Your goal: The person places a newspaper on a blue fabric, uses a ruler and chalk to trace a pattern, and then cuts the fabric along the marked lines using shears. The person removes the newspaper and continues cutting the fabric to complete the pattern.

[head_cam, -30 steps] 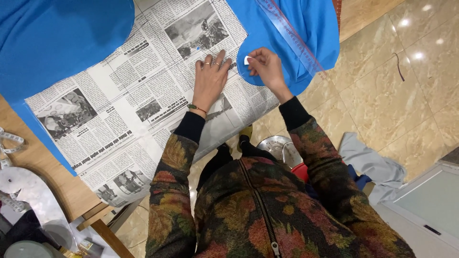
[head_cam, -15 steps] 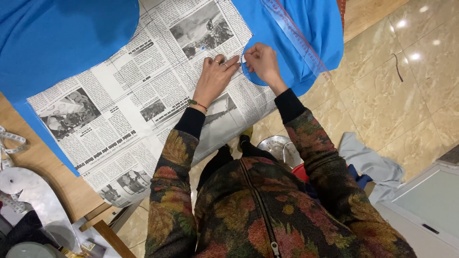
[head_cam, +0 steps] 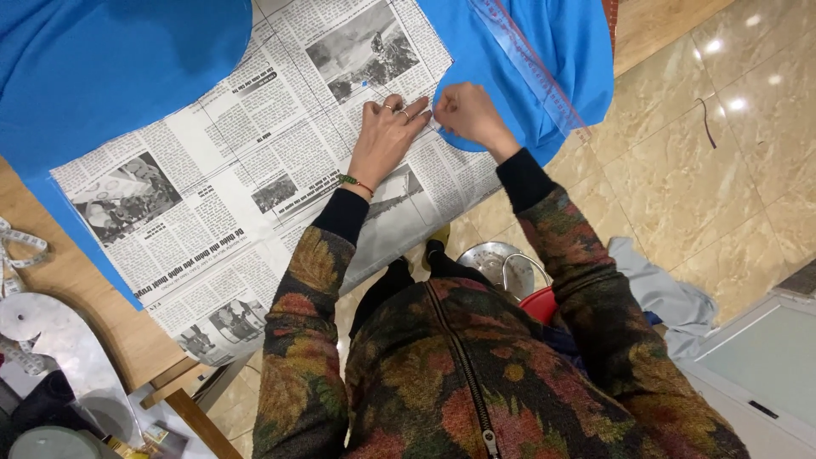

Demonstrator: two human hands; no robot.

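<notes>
**Hands meet at the edge of a newspaper pattern on blue cloth**

The left hand [head_cam: 387, 136] lies flat on the newspaper [head_cam: 255, 178], palm down, fingers stretched out and close together, pointing toward the paper's curved edge. It holds nothing; rings show on two fingers and a bead band sits at the wrist. The left arm runs straight up from the body in a dark flowered sleeve.

The right hand [head_cam: 466, 115] is curled into a loose fist just beside the left fingertips, knuckles up, resting where the newspaper meets the blue cloth [head_cam: 110, 68]. Whether it pinches something small I cannot tell; the fingers hide it. The right arm is bent at the elbow, coming in from the right.

The newspaper lies spread over the cloth, which covers most of the wooden worktop [head_cam: 59, 272]. A clear ruler [head_cam: 531, 68] lies slanted on the cloth beyond the right hand. A tape measure [head_cam: 19, 246] curls at the worktop's left edge.

Below, the floor [head_cam: 722, 144] is glossy beige tile. A metal bowl [head_cam: 497, 268] and a grey cloth [head_cam: 671, 297] lie on it near the person's legs.
</notes>
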